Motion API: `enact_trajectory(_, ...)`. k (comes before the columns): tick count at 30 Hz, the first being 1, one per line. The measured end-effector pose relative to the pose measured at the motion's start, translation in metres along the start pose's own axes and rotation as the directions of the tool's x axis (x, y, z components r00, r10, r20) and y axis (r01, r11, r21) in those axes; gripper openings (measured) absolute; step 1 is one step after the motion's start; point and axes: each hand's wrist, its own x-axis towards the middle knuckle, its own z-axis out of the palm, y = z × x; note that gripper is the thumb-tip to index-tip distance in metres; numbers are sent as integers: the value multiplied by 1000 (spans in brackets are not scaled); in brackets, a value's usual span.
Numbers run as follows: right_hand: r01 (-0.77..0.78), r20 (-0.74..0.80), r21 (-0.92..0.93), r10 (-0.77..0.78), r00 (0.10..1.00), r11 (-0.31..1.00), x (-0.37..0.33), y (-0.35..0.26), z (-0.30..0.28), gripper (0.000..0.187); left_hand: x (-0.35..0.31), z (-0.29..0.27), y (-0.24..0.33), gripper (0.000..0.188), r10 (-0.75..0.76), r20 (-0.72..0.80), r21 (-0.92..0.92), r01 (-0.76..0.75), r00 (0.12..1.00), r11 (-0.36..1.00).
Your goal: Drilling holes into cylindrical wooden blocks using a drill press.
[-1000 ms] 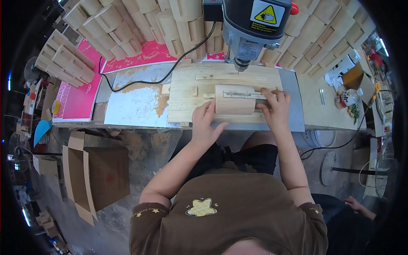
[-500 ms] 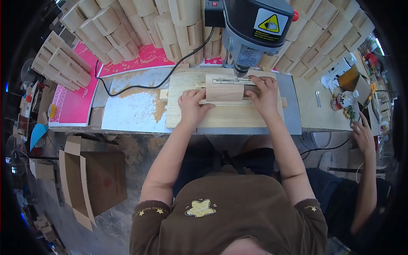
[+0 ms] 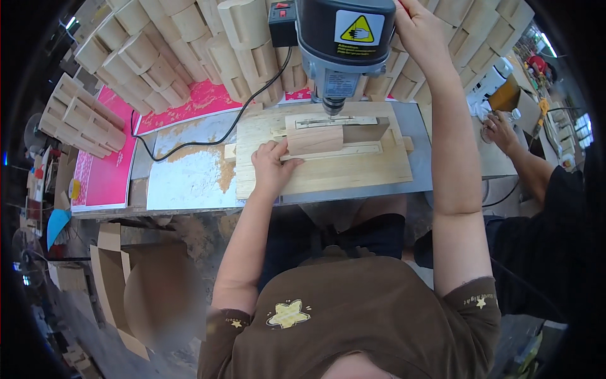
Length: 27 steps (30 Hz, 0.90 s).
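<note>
- A brown cardboard box [image 3: 110,278] with flaps spread open stands on the floor to the person's left; a blurred patch covers part of it, and its contents cannot be made out.
- At the far right of the bench, a co-worker's hand [image 3: 502,131] is at a clear jar with a whitish lid [image 3: 516,114], and what it contains is hidden.
- A pale wooden cylinder with a long slot [image 3: 315,140] lies on its side on a flat, light wooden board [image 3: 353,172], just below the metal chuck [image 3: 333,106] of a black-and-grey drill press [image 3: 344,31].
- Its long axis runs left to right, roughly along the bench's front edge, one end toward the left hand [image 3: 271,169], with the slotted side up and toward the back.
- The left forearm reaches forward; the fingers touch the cylinder's left end, with the thumb pointing right along the front. How firmly they grasp it cannot be told.
- The right arm is stretched far forward, its hand [image 3: 421,31] raised beside the drill press's right side; the fingertips are partly cut off at the top, so its grip cannot be told.
</note>
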Motion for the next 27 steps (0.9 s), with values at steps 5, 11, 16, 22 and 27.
enact_trajectory(5,45,-23,-244,-52,998,969,-38,-17,-21,18,1,-3,8,54,-19,18,-3,20,1000,1000)
enact_trajectory(11,169,-31,-22,-170,985,985,-111,-15,-22,5,3,-2,8,39,61,-84,14,-60,995,998)
enact_trajectory(16,157,-142,78,-145,979,984,-159,16,10,7,5,-7,12,35,35,-79,-18,-37,996,999)
enact_trajectory(22,206,-145,47,-198,970,977,-178,50,37,12,3,-4,10,37,53,-84,21,-51,995,998)
enact_trajectory(27,372,-161,-23,-371,915,928,-156,36,15,7,3,-3,12,39,23,-70,17,-22,997,1000)
